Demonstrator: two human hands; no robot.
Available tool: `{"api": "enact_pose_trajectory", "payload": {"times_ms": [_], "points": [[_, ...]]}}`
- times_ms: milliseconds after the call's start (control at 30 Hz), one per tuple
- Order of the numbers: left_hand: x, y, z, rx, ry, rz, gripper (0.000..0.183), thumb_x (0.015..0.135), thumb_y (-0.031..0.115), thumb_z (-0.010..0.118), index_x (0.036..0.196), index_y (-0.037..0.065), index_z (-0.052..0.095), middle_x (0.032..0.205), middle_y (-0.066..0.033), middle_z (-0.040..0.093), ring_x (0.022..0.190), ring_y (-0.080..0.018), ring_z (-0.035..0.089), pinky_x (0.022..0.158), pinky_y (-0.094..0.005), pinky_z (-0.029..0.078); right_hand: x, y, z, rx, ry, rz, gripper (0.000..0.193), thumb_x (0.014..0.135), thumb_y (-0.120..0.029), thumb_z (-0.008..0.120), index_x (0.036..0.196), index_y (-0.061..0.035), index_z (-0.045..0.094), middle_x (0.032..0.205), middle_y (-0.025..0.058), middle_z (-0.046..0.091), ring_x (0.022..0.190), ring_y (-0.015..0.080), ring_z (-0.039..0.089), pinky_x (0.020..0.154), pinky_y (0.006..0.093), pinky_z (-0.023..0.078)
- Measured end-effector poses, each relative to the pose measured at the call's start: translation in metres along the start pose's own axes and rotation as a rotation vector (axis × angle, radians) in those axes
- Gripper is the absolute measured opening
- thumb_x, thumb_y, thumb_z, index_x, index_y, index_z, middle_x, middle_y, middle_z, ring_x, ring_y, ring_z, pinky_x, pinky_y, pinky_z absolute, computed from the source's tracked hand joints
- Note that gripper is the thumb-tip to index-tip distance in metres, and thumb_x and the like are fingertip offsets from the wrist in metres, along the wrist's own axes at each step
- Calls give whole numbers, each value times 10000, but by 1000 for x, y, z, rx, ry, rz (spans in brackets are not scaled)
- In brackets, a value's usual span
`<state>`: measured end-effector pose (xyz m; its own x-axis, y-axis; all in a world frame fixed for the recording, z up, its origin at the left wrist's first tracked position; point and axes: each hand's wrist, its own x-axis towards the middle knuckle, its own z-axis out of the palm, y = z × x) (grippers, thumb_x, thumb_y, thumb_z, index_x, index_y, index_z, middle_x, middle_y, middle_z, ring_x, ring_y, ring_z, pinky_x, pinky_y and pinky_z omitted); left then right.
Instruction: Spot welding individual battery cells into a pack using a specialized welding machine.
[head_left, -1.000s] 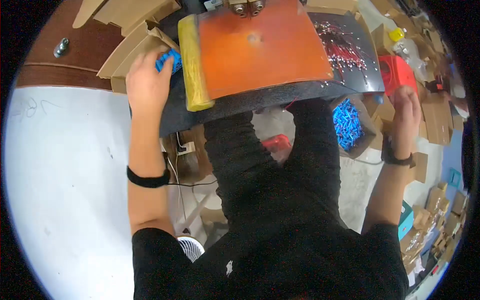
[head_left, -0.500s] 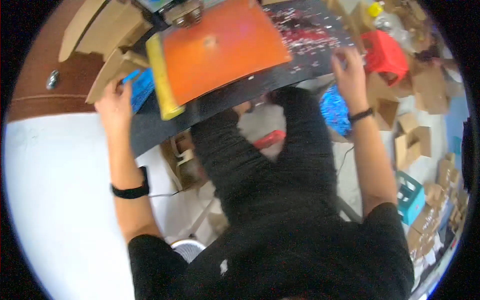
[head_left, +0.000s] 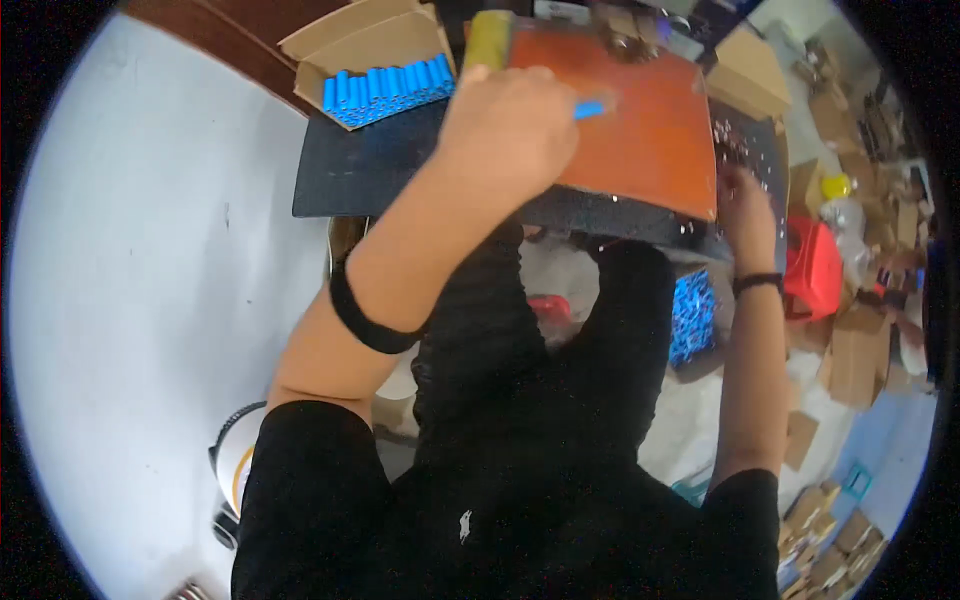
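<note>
From my feed: left hand (head_left: 515,125) curled round a blue battery-shaped cylinder (head_left: 590,109), its end poking out over the orange mat (head_left: 650,150). Open carton (head_left: 365,42) of matching cylinders (head_left: 385,88) at table's left. Right hand (head_left: 748,215) blurred beside scattered small parts (head_left: 735,138); I can't tell its grip.

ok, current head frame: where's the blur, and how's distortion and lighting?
Head view: right hand smeared by motion blur, left hand and its blue cylinder soft; rows of cylinders in the open carton fairly crisp. Same head view: fisheye bends the dark tabletop, corners go black; pale surface at left bright, softly shaded.
</note>
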<state>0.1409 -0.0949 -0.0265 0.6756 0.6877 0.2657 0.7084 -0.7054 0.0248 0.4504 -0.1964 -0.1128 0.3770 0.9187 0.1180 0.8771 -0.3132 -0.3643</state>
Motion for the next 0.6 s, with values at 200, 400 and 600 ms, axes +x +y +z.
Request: {"api": "enact_pose_trajectory", "payload": {"times_ms": [200, 400, 600], "points": [[-2, 5, 37, -359, 411, -65, 167, 797, 177, 612, 929, 122, 700, 861, -72, 629, 873, -276, 618, 762, -430, 451, -9, -2, -13, -81, 51, -8, 302, 914, -252, 574, 1082, -12, 650, 1022, 218, 666, 996, 368, 636, 820, 424, 493], [-2, 4, 36, -445, 432, -111, 149, 797, 183, 625, 915, 120, 691, 832, -84, 651, 851, -289, 622, 762, -431, 456, -1, 4, -60, -39, 138, 40, 312, 936, -265, 554, 1080, -12, 667, 968, 220, 675, 936, 357, 649, 808, 394, 493], [6, 12, 20, -618, 263, -180, 138, 821, 195, 614, 885, 81, 659, 821, -122, 667, 795, -339, 640, 716, -484, 469, -25, 5, -104, 607, 455, 107, 226, 932, -147, 577, 1013, 36, 683, 895, 56, 668, 827, 127, 612, 757, 268, 483]]}}
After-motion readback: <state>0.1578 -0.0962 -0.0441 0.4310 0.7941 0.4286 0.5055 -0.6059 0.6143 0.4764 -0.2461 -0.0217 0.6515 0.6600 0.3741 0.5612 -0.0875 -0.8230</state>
